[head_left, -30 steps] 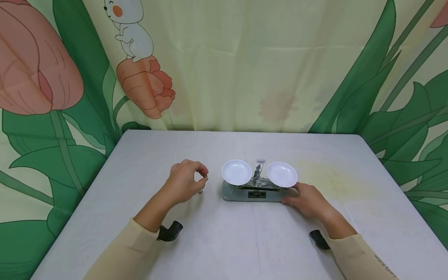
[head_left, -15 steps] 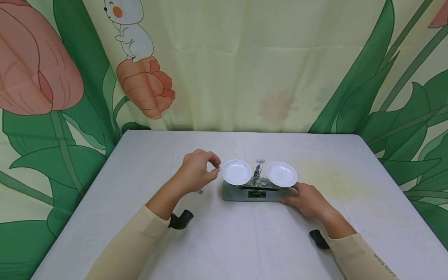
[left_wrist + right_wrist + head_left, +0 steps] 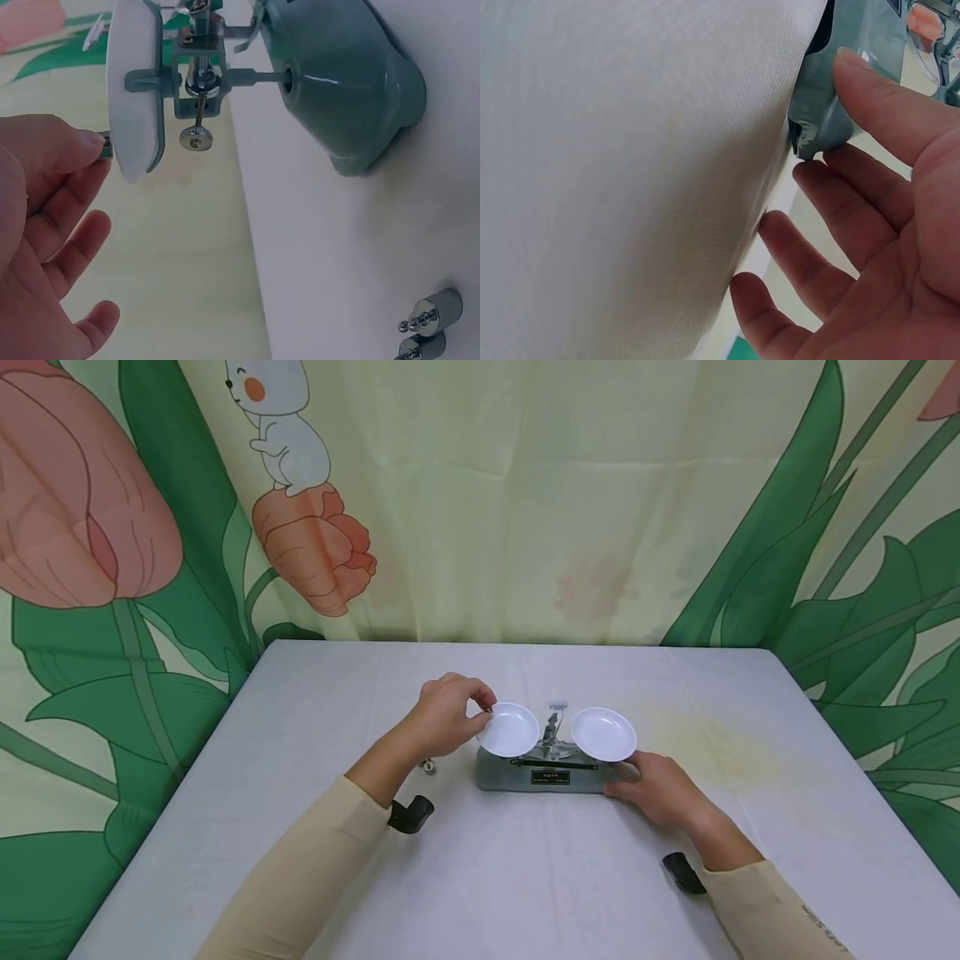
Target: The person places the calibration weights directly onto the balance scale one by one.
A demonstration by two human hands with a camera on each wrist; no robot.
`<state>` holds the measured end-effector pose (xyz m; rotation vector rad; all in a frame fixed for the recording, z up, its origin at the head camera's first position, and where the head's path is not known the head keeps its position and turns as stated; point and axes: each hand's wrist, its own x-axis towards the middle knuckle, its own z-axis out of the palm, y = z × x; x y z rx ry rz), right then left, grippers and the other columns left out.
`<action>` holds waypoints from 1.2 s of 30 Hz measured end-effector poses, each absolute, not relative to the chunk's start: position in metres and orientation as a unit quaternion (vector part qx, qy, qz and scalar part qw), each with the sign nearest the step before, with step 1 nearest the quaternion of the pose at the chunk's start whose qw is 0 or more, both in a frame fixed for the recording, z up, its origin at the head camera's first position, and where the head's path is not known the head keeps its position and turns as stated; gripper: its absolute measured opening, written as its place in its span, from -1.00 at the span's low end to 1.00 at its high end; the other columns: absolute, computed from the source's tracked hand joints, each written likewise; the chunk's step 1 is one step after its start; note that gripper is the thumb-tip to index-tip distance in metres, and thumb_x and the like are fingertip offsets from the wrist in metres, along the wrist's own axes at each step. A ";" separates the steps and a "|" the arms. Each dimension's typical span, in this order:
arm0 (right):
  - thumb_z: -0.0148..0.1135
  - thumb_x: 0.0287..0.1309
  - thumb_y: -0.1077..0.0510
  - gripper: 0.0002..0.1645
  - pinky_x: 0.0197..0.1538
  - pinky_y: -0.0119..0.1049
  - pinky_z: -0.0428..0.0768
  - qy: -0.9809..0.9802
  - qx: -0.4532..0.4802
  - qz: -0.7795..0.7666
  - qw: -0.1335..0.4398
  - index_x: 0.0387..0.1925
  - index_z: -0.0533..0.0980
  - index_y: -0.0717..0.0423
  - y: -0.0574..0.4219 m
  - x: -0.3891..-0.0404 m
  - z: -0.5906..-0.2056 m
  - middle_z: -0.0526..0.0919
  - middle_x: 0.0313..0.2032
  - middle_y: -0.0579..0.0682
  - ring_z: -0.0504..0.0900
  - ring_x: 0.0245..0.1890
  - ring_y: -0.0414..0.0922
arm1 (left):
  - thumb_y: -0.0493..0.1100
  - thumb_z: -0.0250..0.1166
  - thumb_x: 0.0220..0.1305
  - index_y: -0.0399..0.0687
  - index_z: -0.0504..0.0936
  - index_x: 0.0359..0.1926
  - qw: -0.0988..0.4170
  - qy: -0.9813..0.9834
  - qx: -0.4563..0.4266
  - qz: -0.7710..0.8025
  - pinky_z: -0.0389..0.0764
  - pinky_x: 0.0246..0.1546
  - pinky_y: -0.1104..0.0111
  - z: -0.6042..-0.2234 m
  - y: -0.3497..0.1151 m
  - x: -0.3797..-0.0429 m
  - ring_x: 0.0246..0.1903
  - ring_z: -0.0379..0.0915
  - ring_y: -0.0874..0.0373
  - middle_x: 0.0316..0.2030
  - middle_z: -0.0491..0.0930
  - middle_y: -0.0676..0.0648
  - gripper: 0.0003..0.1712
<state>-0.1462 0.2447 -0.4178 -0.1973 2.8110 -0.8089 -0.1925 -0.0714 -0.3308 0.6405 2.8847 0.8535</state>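
A balance scale (image 3: 495, 775) with a grey-green base stands on the table, its two white pans side by side. My left hand (image 3: 450, 717) pinches a small metal weight (image 3: 106, 145) between thumb and forefinger, right at the face of the left pan (image 3: 510, 731). Most of that weight is hidden by the fingertips. My right hand (image 3: 663, 789) grips the right end of the scale's base, thumb on the front and fingertips at the end, below the right pan (image 3: 604, 734). In the left wrist view, an adjusting knob (image 3: 196, 139) shows beneath the left pan.
Two knobbed cylindrical weights (image 3: 435, 313) stand close together on the table, left of the scale and near my left forearm. The white-covered table (image 3: 555, 877) ends at a patterned curtain (image 3: 480, 527) behind it.
My left hand has moved right and away from me with the small weight, from beside the standing weights to the left pan. My right hand and the scale have stayed in place.
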 end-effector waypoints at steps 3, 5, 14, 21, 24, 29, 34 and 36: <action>0.44 0.14 0.04 -0.18 0.24 0.34 0.28 0.953 -0.066 -0.275 0.106 0.31 0.37 0.38 0.244 -0.146 -0.417 0.45 0.26 0.37 0.33 0.30 0.37 | -0.20 0.38 0.30 -0.06 0.69 -0.08 0.040 0.939 0.204 0.276 0.21 0.24 -0.05 -0.333 -0.068 -0.195 0.12 0.38 0.01 -0.15 0.67 0.03 -0.82; 0.44 0.14 0.04 -0.19 0.24 0.34 0.28 0.953 -0.066 -0.275 0.107 0.31 0.38 0.38 0.244 -0.146 -0.417 0.45 0.26 0.37 0.33 0.30 0.37 | -0.20 0.37 0.30 -0.06 0.69 -0.07 0.045 0.938 0.202 0.277 0.20 0.25 -0.05 -0.334 -0.066 -0.196 0.13 0.37 0.01 -0.14 0.66 0.02 -0.82; 0.44 0.14 0.05 -0.19 0.24 0.36 0.26 0.954 -0.065 -0.275 0.101 0.32 0.38 0.37 0.244 -0.145 -0.416 0.44 0.27 0.38 0.32 0.31 0.38 | -0.18 0.36 0.30 -0.06 0.69 -0.09 0.046 0.940 0.209 0.265 0.24 0.22 0.00 -0.338 -0.057 -0.199 0.10 0.39 0.03 -0.16 0.67 0.04 -0.82; 0.45 0.13 0.06 -0.19 0.24 0.35 0.28 0.954 -0.061 -0.274 0.104 0.31 0.38 0.37 0.245 -0.145 -0.417 0.45 0.26 0.38 0.33 0.30 0.38 | -0.17 0.36 0.30 -0.04 0.69 -0.09 0.049 0.942 0.213 0.255 0.25 0.21 0.00 -0.340 -0.052 -0.202 0.11 0.38 0.03 -0.17 0.67 0.05 -0.83; 0.46 0.12 0.05 -0.19 0.24 0.34 0.28 0.955 -0.062 -0.272 0.104 0.30 0.39 0.38 0.245 -0.144 -0.417 0.45 0.25 0.38 0.34 0.30 0.38 | -0.16 0.36 0.30 -0.02 0.69 -0.10 0.045 0.946 0.210 0.243 0.26 0.19 0.01 -0.341 -0.050 -0.203 0.10 0.39 0.03 -0.17 0.67 0.06 -0.84; 0.46 0.12 0.05 -0.20 0.24 0.34 0.28 0.954 -0.063 -0.273 0.102 0.30 0.40 0.37 0.245 -0.144 -0.417 0.46 0.25 0.38 0.34 0.30 0.37 | -0.16 0.37 0.30 -0.01 0.69 -0.11 0.043 0.949 0.203 0.236 0.25 0.19 0.01 -0.342 -0.047 -0.203 0.09 0.39 0.03 -0.17 0.67 0.05 -0.84; 0.47 0.11 0.04 -0.20 0.22 0.32 0.31 0.955 -0.069 -0.272 0.098 0.28 0.41 0.37 0.245 -0.145 -0.416 0.48 0.23 0.37 0.36 0.28 0.36 | -0.16 0.37 0.29 0.00 0.69 -0.12 0.042 0.951 0.204 0.229 0.25 0.20 0.00 -0.343 -0.047 -0.204 0.09 0.40 0.04 -0.16 0.66 0.06 -0.85; 0.47 0.11 0.04 -0.20 0.23 0.32 0.31 0.954 -0.069 -0.274 0.097 0.28 0.42 0.37 0.245 -0.145 -0.416 0.48 0.24 0.37 0.36 0.29 0.36 | -0.17 0.37 0.29 0.00 0.69 -0.11 0.041 0.951 0.204 0.229 0.24 0.21 -0.01 -0.343 -0.047 -0.204 0.09 0.40 0.04 -0.16 0.66 0.05 -0.84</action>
